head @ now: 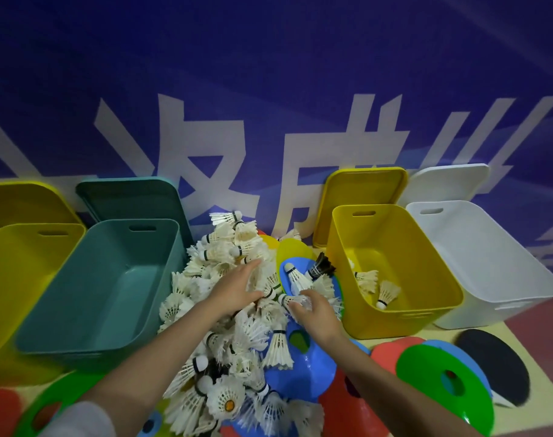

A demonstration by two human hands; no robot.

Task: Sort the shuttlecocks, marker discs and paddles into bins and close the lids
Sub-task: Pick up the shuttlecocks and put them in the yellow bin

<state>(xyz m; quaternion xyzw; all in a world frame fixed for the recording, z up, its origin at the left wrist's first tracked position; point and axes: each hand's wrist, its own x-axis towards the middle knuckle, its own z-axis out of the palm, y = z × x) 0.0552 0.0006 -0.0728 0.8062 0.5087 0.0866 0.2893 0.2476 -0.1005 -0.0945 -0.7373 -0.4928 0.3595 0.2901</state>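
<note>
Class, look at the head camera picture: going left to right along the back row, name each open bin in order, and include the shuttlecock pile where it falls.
Left yellow bin → teal bin → shuttlecock pile → right yellow bin, a few shuttlecocks inside → white bin.

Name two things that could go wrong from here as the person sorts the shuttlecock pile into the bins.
1. The left hand lies flat on the tall shuttlecock pile; pushing it may spill shuttlecocks over the marker discs around it.
2. The right hand reaches among tangled feathers, so a grab may drag several out, which could miss the yellow bin.
</note>
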